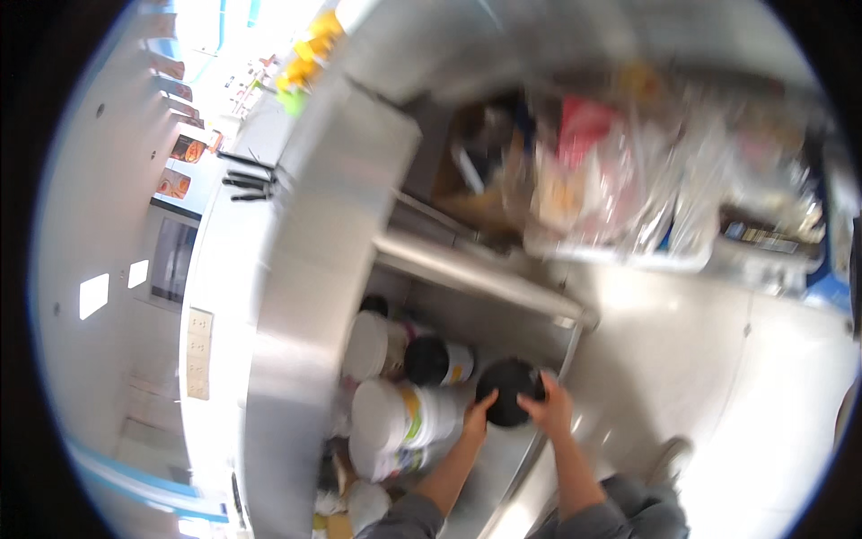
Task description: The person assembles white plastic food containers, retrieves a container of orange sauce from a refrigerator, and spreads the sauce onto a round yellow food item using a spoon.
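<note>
Both hands grip a round tub with a black lid [510,377], seen from above at the front of a metal shelf [485,465]. My left hand [477,416] holds its near left side, with the thumb on the lid. On the right rim is my right hand [553,408], its thumb also over the black top. The tub's side wall is mostly hidden, and I cannot tell whether it rests on the shelf. Just left lies a similar tub [438,362] with a black lid and a white label. Larger white plastic tubs [397,414] stand beside my left forearm.
A stainless steel counter [303,290] edges the shelf on the left. A metal rail [471,269] crosses above the tubs. Plastic-bagged goods fill a white bin [619,256] at upper right. My shoe [671,458] is on the pale floor [734,404].
</note>
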`<action>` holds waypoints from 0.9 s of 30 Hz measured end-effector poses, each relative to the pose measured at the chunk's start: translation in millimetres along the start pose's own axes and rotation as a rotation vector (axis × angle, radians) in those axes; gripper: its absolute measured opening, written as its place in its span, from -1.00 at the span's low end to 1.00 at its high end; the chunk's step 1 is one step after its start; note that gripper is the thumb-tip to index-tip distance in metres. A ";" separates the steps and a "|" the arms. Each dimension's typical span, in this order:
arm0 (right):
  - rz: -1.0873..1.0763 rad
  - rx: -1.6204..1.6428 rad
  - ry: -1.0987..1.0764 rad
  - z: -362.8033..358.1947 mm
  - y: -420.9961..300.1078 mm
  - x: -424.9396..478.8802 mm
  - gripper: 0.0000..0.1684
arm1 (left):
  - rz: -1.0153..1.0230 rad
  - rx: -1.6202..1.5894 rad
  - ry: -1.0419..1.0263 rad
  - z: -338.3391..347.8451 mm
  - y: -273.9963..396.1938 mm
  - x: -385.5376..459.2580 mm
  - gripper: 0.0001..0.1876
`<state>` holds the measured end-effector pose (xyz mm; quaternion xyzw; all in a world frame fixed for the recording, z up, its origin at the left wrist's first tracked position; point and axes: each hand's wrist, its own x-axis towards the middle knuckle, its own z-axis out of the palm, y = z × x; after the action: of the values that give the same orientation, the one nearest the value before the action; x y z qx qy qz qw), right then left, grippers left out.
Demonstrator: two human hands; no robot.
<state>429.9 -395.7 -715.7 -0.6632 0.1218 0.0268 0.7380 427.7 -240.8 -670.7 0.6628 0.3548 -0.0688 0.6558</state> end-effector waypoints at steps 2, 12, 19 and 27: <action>0.167 -0.034 0.051 -34.6 -35.4 -6.0 -0.32 | -0.067 -0.206 -0.093 30.2 10.7 -46.8 -0.49; 0.508 -0.164 0.179 -269.5 -296.1 -188.9 -0.23 | -0.755 0.066 -0.518 148.4 118.8 -311.2 -0.24; 0.612 -0.042 0.169 -286.0 -476.0 -304.4 -0.33 | -0.205 0.443 -0.997 98.5 189.0 -416.0 -0.34; 0.261 -0.014 -0.337 -117.0 -557.5 -268.1 -0.26 | 0.180 -0.061 -0.521 -77.3 315.0 -460.1 -0.54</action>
<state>265.3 -544.5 -126.5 -0.6331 0.0814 0.2334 0.7336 235.4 -309.5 -146.1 0.6318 0.1155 -0.1677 0.7479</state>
